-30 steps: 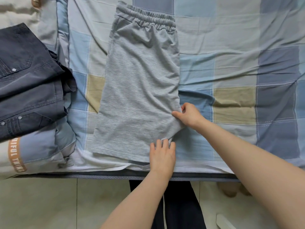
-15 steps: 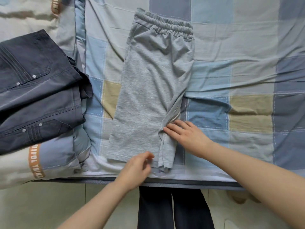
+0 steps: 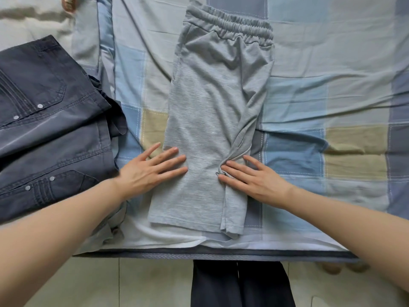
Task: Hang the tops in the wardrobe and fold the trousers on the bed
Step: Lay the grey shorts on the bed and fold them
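A pair of light grey jersey shorts with an elastic waistband (image 3: pixel 212 120) lies folded lengthwise on the bed covered by a blue, grey and tan checked sheet (image 3: pixel 332 103), waistband away from the person and hems near the bed's front edge. The left hand (image 3: pixel 150 171) rests flat with straight, spread fingers on the shorts' left edge, its grip wide and holding nothing, while the right hand (image 3: pixel 254 178) presses straight fingers onto the bunched right edge, its grip likewise wide. Dark navy folded trousers with metal rivets (image 3: pixel 51 129) lie just left of the shorts, apart from them.
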`<state>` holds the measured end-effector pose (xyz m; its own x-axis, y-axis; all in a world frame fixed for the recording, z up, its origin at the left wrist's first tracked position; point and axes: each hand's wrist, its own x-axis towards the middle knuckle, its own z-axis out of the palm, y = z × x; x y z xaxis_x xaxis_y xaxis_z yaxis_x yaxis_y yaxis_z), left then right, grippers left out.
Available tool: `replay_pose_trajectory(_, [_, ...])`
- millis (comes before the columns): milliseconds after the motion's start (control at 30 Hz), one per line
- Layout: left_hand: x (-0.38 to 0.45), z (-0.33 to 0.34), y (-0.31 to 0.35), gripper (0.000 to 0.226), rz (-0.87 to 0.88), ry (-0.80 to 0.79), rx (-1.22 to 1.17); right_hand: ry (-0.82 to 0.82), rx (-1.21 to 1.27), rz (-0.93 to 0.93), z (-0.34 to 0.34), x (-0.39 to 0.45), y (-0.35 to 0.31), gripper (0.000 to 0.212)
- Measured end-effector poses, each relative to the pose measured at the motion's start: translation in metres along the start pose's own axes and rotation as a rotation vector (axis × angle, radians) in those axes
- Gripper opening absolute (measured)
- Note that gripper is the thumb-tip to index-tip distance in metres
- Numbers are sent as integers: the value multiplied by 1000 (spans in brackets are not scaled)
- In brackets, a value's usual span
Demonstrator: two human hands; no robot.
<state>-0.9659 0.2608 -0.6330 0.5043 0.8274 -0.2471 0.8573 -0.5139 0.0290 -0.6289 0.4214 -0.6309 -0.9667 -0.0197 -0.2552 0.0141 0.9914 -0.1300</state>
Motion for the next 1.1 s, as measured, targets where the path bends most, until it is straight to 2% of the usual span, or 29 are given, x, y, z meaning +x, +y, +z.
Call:
replay_pose_trajectory(200, [9,-3,3,52,30,-54,-5,41,66,-43,1,-3,12,48])
replay_pose_trajectory(300, [7,-9,16,53,84,-44,-15,30,66,-102,-5,-20,21,49])
replay_pose_trajectory(400, [15,-30,40,62,107,-98,-161,-36,144,-127,-9,-42,30,44])
replay_pose_trajectory(467, [22,-43,59,66,37,-192,-406,-118,285,-125,-17,-54,32,43])
replay_pose_trajectory(533, [27,-47,70,56,-155,-324,-788,-195,632,34,-27,-59,32,42])
replay_pose_trajectory(567, [33,-48,70,47,-312,-364,-979,-234,833,197,-32,-60,32,38])
replay_pose_trajectory(600, [40,-51,67,46,-531,-339,-1198,-226,1054,401,-37,-60,34,32])
replay_pose_trajectory(667, [52,-61,56,66,-983,-162,-1605,-94,1469,822,-47,-54,36,30])
replay_pose_trajectory(700, [55,-64,53,63,-1148,-68,-1722,-39,1657,975,-51,-50,37,37])
replay_pose_trajectory(733, [57,-65,52,54,-1267,0,-1799,18,1818,1076,-54,-46,40,42])
replay_pose_trajectory(800, [57,-65,55,40,-1416,85,-1848,179,1969,1214,-56,-40,41,42])
replay_pose_trajectory(867, [54,-65,65,28,-1442,141,-1731,376,1830,1347,-56,-35,37,28])
replay_pose_trajectory(900, [51,-62,72,20,-1404,149,-1622,467,1625,1354,-55,-38,36,23])
replay_pose_trajectory(933, [48,-60,78,19,-1339,153,-1491,520,1357,1286,-53,-43,34,27])
replay_pose_trajectory(1033, [39,-57,85,56,-1026,218,-876,420,546,810,-45,-61,41,48])
replay_pose_trajectory(1100, [36,-51,72,76,-730,180,-440,290,196,537,-42,-66,51,61])
